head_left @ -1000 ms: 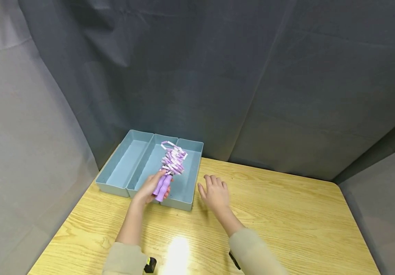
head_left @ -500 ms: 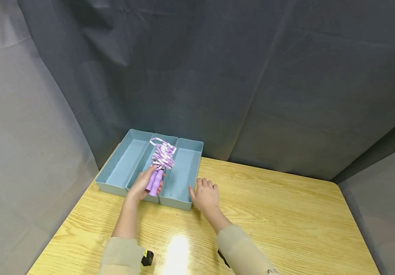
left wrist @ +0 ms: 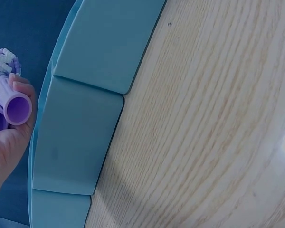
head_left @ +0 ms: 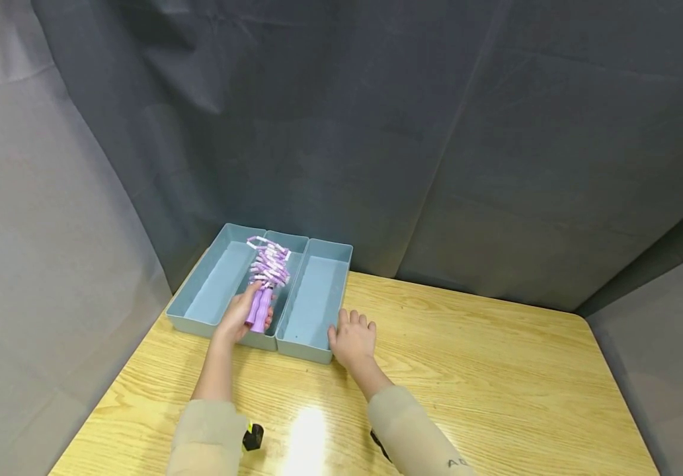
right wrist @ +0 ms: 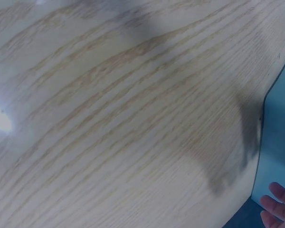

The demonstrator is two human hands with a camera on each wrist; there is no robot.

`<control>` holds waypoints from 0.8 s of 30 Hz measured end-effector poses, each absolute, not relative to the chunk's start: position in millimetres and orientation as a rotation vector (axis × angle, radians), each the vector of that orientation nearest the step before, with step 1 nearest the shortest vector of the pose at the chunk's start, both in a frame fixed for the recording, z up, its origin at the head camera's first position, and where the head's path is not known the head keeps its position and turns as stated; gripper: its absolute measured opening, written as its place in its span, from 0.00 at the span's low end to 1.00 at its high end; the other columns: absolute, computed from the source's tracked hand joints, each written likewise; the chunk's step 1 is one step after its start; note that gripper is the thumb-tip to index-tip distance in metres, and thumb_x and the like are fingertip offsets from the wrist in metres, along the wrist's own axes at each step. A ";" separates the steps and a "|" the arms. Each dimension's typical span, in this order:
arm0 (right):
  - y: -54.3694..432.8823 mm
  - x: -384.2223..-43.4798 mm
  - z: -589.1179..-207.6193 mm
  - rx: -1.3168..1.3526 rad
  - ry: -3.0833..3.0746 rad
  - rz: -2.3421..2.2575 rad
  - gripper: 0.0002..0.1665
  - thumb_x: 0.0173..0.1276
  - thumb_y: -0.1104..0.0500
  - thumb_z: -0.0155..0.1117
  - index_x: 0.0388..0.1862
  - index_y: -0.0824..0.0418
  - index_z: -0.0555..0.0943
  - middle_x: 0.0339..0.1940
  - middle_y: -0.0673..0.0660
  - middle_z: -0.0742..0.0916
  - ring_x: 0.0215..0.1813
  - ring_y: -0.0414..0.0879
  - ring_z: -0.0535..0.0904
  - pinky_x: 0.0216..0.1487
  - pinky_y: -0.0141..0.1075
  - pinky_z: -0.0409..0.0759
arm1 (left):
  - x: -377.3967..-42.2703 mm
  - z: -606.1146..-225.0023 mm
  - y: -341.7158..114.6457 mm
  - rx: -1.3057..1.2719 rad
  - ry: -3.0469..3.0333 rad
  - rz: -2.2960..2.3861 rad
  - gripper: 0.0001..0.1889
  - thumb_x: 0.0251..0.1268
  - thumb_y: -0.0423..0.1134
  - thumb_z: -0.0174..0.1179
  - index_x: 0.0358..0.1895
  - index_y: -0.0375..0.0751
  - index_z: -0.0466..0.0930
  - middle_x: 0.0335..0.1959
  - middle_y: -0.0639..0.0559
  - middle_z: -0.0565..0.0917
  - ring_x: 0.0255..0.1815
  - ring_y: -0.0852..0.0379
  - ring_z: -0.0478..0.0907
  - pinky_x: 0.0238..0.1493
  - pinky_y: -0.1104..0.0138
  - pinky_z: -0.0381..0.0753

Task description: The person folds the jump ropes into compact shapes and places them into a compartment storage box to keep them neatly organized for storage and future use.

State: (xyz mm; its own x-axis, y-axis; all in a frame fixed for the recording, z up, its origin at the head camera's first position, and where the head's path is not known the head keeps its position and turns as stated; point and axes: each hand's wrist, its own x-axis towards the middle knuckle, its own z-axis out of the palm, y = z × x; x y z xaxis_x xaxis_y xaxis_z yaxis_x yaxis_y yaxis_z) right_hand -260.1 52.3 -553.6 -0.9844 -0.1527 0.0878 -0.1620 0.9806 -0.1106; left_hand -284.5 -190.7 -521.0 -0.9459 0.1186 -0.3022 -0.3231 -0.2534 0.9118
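A jump rope (head_left: 270, 264) with two purple handles and a bundled purple-and-white beaded cord is held above the middle blue-grey bin. My left hand (head_left: 237, 316) grips it by both handles, thumb on top, cord pointing away. In the left wrist view the hollow handle ends (left wrist: 17, 108) face the camera, with fingers (left wrist: 21, 85) wrapped around them. My right hand (head_left: 354, 338) is beside the near right corner of the right-hand bin (head_left: 304, 350), thumb at its rim and fingers extended. In the right wrist view, its fingertips (right wrist: 274, 207) show next to the bin wall.
Three long bins stand side by side at the table's left, the leftmost bin (head_left: 192, 324) nearest the grey side curtain (head_left: 49, 264). A dark curtain (head_left: 377, 132) hangs behind the wooden table (head_left: 484, 383). Table surface extends to the right of the bins.
My left hand has carried the jump rope leftward, from over the right part of the bins to over the middle bin. My right hand has moved left to the right-hand bin's edge.
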 end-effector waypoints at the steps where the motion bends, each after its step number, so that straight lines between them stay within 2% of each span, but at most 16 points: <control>1: 52.6 -260.3 -554.2 0.240 -3.053 0.182 0.24 0.69 0.43 0.42 0.56 0.55 0.67 0.48 0.58 0.76 0.49 0.54 0.71 0.50 0.49 0.68 | -285.6 -521.8 -191.1 -0.260 1.718 2.276 0.28 0.67 0.58 0.44 0.41 0.31 0.72 0.18 0.45 0.76 0.16 0.56 0.74 0.18 0.66 0.79; 3: 53.2 -260.5 -555.0 0.239 -3.059 0.185 0.23 0.69 0.43 0.41 0.57 0.54 0.66 0.48 0.58 0.76 0.50 0.54 0.71 0.50 0.49 0.68 | -287.7 -522.9 -191.3 -0.289 1.732 2.271 0.28 0.66 0.59 0.45 0.40 0.31 0.72 0.18 0.45 0.76 0.16 0.56 0.74 0.18 0.66 0.79; 9: 55.2 -260.5 -556.0 0.247 -3.046 0.201 0.22 0.70 0.45 0.40 0.57 0.54 0.65 0.48 0.59 0.75 0.49 0.54 0.70 0.49 0.49 0.67 | -293.0 -525.4 -191.5 -0.321 1.801 2.250 0.34 0.65 0.59 0.46 0.48 0.23 0.67 0.17 0.46 0.76 0.15 0.56 0.74 0.18 0.66 0.79; 16: 57.0 -257.8 -555.1 0.258 -3.032 0.202 0.23 0.70 0.45 0.37 0.58 0.54 0.65 0.50 0.59 0.75 0.51 0.55 0.70 0.50 0.49 0.67 | -298.2 -530.9 -191.2 -0.334 1.871 2.188 0.30 0.67 0.58 0.45 0.44 0.27 0.70 0.18 0.46 0.77 0.16 0.56 0.75 0.23 0.64 0.81; 24: 56.0 -258.1 -555.4 0.255 -3.066 0.189 0.22 0.71 0.46 0.38 0.59 0.53 0.64 0.51 0.59 0.75 0.51 0.55 0.70 0.49 0.50 0.68 | -305.9 -534.8 -191.4 -0.386 1.879 2.133 0.36 0.67 0.59 0.43 0.55 0.21 0.64 0.18 0.47 0.77 0.15 0.57 0.75 0.23 0.65 0.82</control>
